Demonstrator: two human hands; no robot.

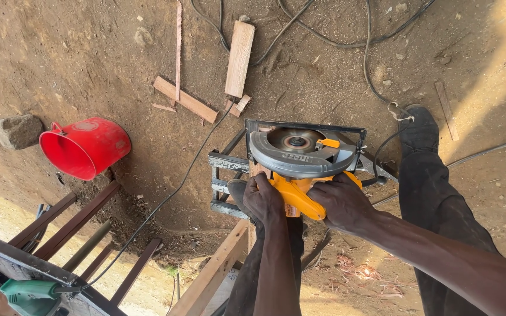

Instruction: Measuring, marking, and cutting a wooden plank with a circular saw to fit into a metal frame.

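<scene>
Below, the bare dirt ground (pixel 89 52) takes up most of the head view, strewn with sawdust, black cables and offcuts. A dark metal frame (pixel 228 162) stands on it near the middle, and a long wooden plank (pixel 215 272) is laid from the bottom edge of the view up toward that frame. A red bucket (pixel 86 146) is tipped on its side well to the left, beside a grey stone (pixel 17 130). A short wooden board (pixel 239 57) is seen on the ground beyond the frame, near the top edge.

The circular saw (pixel 303 153), yellow-bodied with a grey blade guard, is set at the far end of the plank, over the frame, its base plate flat and its long axis running away from the person. It is gripped from behind by both hands. The left hand (pixel 263 199) is wrapped shut around the yellow handle at its left side; the right hand (pixel 342 202) is closed over the handle's right side, just beside the left. Neither hand is clearly nearer; the blade lies ahead of the fingers. A green power tool (pixel 30 295) is seen at the bottom left corner.
</scene>
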